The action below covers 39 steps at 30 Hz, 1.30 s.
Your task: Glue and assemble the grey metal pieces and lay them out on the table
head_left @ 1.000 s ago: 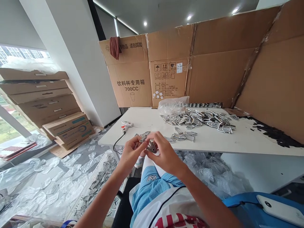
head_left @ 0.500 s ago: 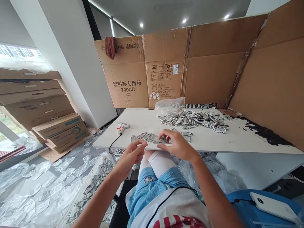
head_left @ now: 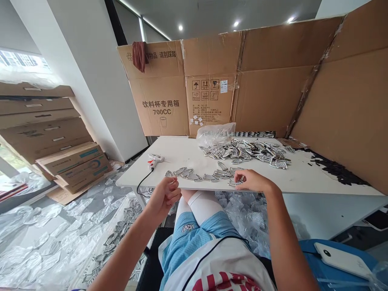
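Note:
My left hand (head_left: 166,195) is at the table's front edge, fingers curled and pinched together; whatever may be between them is too small to make out. Further right, my right hand (head_left: 252,180) pinches a small flat silver-and-black piece (head_left: 233,183) low over the tabletop. Between my hands several similar pieces (head_left: 194,177) lie in a loose row near the front edge. Beside the right hand is a small cluster of pieces (head_left: 222,173). A white glue gun (head_left: 155,160) with a black cord rests beyond my left hand.
A large heap of silver-and-black pieces (head_left: 251,151) and a clear plastic bag (head_left: 216,135) are at the back of the white table (head_left: 182,150). Black pieces (head_left: 333,169) lie at the right. Cardboard walls (head_left: 212,60) enclose the back and right. A phone (head_left: 342,260) rests on a blue stool.
My right hand has moved right, away from my left hand, with a small piece in its fingers. My left hand has shifted slightly left and down. The row of pieces is more visible.

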Each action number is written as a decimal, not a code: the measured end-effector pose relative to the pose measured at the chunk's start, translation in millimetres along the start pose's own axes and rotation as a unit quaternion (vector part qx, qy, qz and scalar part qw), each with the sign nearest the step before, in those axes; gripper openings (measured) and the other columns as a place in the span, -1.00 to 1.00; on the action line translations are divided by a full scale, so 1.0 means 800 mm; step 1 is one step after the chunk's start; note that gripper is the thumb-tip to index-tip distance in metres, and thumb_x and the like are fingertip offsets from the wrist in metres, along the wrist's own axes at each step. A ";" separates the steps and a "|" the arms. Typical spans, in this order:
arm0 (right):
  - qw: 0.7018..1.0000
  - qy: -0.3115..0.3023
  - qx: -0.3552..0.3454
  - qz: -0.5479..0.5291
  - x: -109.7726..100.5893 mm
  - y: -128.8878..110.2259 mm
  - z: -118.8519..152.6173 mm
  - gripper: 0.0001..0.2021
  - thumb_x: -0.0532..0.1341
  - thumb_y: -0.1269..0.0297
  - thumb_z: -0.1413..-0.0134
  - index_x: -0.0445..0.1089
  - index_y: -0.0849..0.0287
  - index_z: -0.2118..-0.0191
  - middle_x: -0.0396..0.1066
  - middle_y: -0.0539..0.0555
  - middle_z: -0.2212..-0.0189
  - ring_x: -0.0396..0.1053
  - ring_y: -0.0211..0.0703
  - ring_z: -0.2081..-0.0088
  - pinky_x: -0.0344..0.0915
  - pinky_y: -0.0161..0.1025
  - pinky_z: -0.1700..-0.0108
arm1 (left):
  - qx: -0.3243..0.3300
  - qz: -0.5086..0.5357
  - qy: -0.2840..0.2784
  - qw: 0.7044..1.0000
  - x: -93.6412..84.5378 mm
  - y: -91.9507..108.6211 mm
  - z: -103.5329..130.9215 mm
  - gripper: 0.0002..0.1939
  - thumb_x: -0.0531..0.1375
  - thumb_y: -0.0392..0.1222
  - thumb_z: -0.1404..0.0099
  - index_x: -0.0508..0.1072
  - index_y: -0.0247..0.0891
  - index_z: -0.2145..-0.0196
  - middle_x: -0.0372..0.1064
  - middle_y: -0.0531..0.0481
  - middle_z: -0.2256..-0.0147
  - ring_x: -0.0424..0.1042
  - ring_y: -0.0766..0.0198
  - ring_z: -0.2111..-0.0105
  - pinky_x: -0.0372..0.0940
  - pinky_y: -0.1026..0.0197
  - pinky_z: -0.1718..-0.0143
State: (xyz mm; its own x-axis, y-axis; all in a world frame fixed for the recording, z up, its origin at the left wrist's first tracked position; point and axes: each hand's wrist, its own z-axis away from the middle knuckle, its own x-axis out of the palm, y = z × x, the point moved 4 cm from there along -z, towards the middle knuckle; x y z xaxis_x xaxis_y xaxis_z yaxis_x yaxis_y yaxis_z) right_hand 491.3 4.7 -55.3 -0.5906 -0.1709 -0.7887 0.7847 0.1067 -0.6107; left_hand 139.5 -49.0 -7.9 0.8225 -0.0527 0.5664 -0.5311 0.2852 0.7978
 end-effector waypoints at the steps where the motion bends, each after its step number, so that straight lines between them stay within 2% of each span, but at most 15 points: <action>1: 1.000 0.011 0.008 0.004 0.001 0.001 -0.004 -0.82 0.39 0.26 0.11 0.50 0.07 0.29 0.54 0.05 0.20 0.44 -0.01 0.14 0.29 -0.21 0.15 | -0.004 0.007 0.003 1.000 0.000 0.001 0.000 -0.82 0.26 -0.31 -0.29 0.27 -0.25 0.36 -0.04 0.21 0.47 -0.12 0.55 0.67 -0.08 0.44 0.75; 6: 0.998 0.048 0.041 0.029 0.000 0.008 -0.010 -0.84 0.37 0.37 0.15 0.55 0.06 0.34 0.56 0.07 0.18 0.47 0.04 0.09 0.29 -0.19 0.13 | -0.014 0.025 0.010 1.000 -0.001 0.003 -0.001 -0.88 0.22 -0.33 -0.27 0.30 -0.26 0.33 -0.01 0.20 0.49 -0.07 0.53 0.68 -0.05 0.44 0.75; 9: 0.997 0.044 0.049 0.038 -0.004 0.013 -0.006 -0.86 0.36 0.30 0.08 0.61 0.03 0.31 0.57 0.09 0.27 0.48 0.06 0.15 0.29 -0.17 0.18 | -0.015 0.031 0.010 0.999 0.001 0.002 0.000 -0.88 0.21 -0.36 -0.27 0.30 -0.26 0.31 0.01 0.19 0.48 -0.05 0.53 0.67 -0.05 0.44 0.74; 11: 0.997 0.061 0.023 0.041 -0.009 0.015 -0.006 -0.86 0.32 0.22 -0.02 0.64 0.02 0.30 0.58 0.10 0.28 0.49 0.05 0.19 0.31 -0.15 0.18 | -0.015 0.034 0.014 0.999 0.001 0.001 0.001 -0.87 0.21 -0.37 -0.27 0.29 -0.26 0.31 0.01 0.19 0.47 -0.05 0.53 0.67 -0.05 0.44 0.74; 15: 0.979 0.193 -0.049 0.039 -0.021 0.030 -0.020 -0.72 0.17 0.06 -0.24 0.60 0.03 0.20 0.59 0.13 0.08 0.47 0.09 0.06 0.34 -0.10 0.02 | -0.010 0.043 0.026 0.999 -0.002 0.000 0.000 -0.89 0.20 -0.38 -0.26 0.32 -0.27 0.28 0.04 0.17 0.46 -0.03 0.51 0.66 -0.04 0.43 0.73; 17: 0.966 0.256 -0.026 0.041 -0.020 0.047 -0.033 -0.63 0.08 0.02 -0.33 0.57 0.02 0.05 0.56 0.16 -0.06 0.41 0.17 -0.07 0.31 -0.03 -0.09 | -0.006 0.051 0.028 0.998 -0.005 -0.001 -0.002 -0.86 0.18 -0.41 -0.24 0.33 -0.28 0.25 0.09 0.14 0.45 0.01 0.50 0.65 0.00 0.42 0.71; 19: 0.957 0.285 0.017 0.042 -0.012 0.064 -0.047 -0.54 -0.04 0.03 -0.40 0.51 0.02 -0.13 0.49 0.16 -0.19 0.30 0.26 -0.19 0.24 0.09 -0.19 | 0.002 0.061 0.026 0.998 -0.009 -0.002 -0.005 -0.81 0.16 -0.46 -0.21 0.35 -0.31 0.21 0.15 0.10 0.42 0.04 0.50 0.64 0.05 0.41 0.69; 22: 0.954 0.290 0.066 0.044 0.004 0.084 -0.065 -0.44 -0.17 0.07 -0.45 0.41 -0.01 -0.30 0.43 0.16 -0.27 0.21 0.34 -0.27 0.12 0.26 -0.26 | 0.020 0.073 0.020 0.997 -0.011 -0.003 -0.010 -0.73 0.12 -0.54 -0.21 0.37 -0.36 0.14 0.23 0.06 0.38 0.04 0.51 0.63 0.09 0.41 0.67; 26: 0.957 0.274 0.085 0.046 0.016 0.098 -0.076 -0.42 -0.21 0.04 -0.47 0.35 -0.14 -0.37 0.53 0.14 -0.15 0.22 0.28 -0.30 0.01 0.33 -0.31 | 0.029 0.058 0.018 0.998 -0.011 -0.005 -0.013 -0.71 0.11 -0.57 -0.29 0.40 -0.41 0.06 0.37 -0.02 0.34 0.05 0.53 0.63 0.13 0.42 0.67; 29: 0.956 0.272 0.097 0.052 0.018 0.104 -0.079 -0.43 -0.20 0.05 -0.46 0.38 -0.14 -0.34 0.54 0.15 -0.10 0.23 0.25 -0.28 0.00 0.30 -0.31 | 0.024 0.030 0.025 0.999 -0.014 -0.007 -0.013 -0.65 0.13 -0.55 -0.35 0.41 -0.44 -0.06 0.54 -0.25 0.13 0.14 0.52 0.61 0.26 0.41 0.62; 32: 0.949 0.287 0.117 0.058 0.017 0.108 -0.081 -0.42 -0.22 0.09 -0.45 0.40 -0.06 -0.31 0.49 0.17 -0.18 0.18 0.32 -0.28 0.01 0.32 -0.28 | 0.024 0.010 0.012 1.000 -0.016 -0.009 -0.013 -0.63 0.20 -0.47 -0.39 0.41 -0.42 -0.14 0.53 -0.44 -0.08 0.29 0.46 0.55 0.45 0.34 0.47; 34: 0.945 0.296 0.123 0.063 0.016 0.110 -0.081 -0.41 -0.24 0.09 -0.45 0.42 -0.02 -0.28 0.42 0.17 -0.27 0.16 0.36 -0.27 0.03 0.35 -0.26 | 0.026 0.004 0.006 1.000 -0.017 -0.010 -0.013 -0.63 0.25 -0.42 -0.40 0.41 -0.40 -0.14 0.53 -0.46 -0.11 0.33 0.43 0.52 0.49 0.31 0.42; 37: 0.945 0.300 0.110 0.072 0.015 0.112 -0.080 -0.41 -0.23 0.06 -0.45 0.42 -0.07 -0.28 0.30 0.13 -0.37 0.12 0.35 -0.30 0.02 0.35 -0.28 | 0.026 -0.006 0.016 1.000 -0.017 -0.010 -0.012 -0.71 0.28 -0.37 -0.42 0.44 -0.38 -0.07 0.53 -0.45 -0.12 0.29 0.46 0.56 0.46 0.33 0.46; 39: 0.949 0.293 0.090 0.080 0.017 0.111 -0.080 -0.42 -0.22 0.03 -0.46 0.39 -0.12 -0.31 0.35 0.12 -0.33 0.12 0.30 -0.32 -0.01 0.34 -0.31 | 0.023 -0.014 0.025 0.999 -0.016 -0.010 -0.012 -0.78 0.26 -0.33 -0.44 0.44 -0.37 -0.03 0.56 -0.41 -0.07 0.21 0.49 0.60 0.39 0.36 0.53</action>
State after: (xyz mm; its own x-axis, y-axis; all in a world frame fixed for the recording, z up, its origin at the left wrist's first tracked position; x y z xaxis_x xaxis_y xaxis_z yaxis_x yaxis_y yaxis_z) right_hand 540.8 74.7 -124.4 -0.4239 0.4121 -0.8065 0.8614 -0.0916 -0.4996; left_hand 135.3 -41.5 -23.2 0.8452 -0.0115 0.5343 -0.5165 0.2390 0.8223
